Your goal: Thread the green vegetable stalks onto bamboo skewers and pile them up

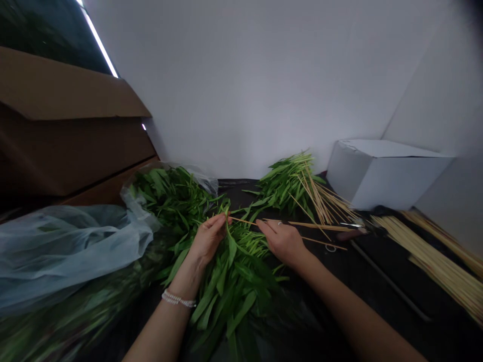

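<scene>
My left hand (210, 236) pinches a leafy green stem (231, 241) near its top, just above a heap of long-leaved greens (241, 286). My right hand (283, 240) is closed around thin wooden skewers (313, 225). One skewer (243, 220) reaches leftward from it to the stem at my left fingertips; whether its tip has pierced the stem I cannot make out. Behind my right hand lies a pile of greens on skewers (290, 181), their bare ends fanning to the right.
At the left are a plastic bag (68, 251), more loose greens (169, 193) and a cardboard box (68, 146). A white box (403, 176) stands at the back right. Bundled sticks (433, 256) and a dark rod (390, 281) lie on the right.
</scene>
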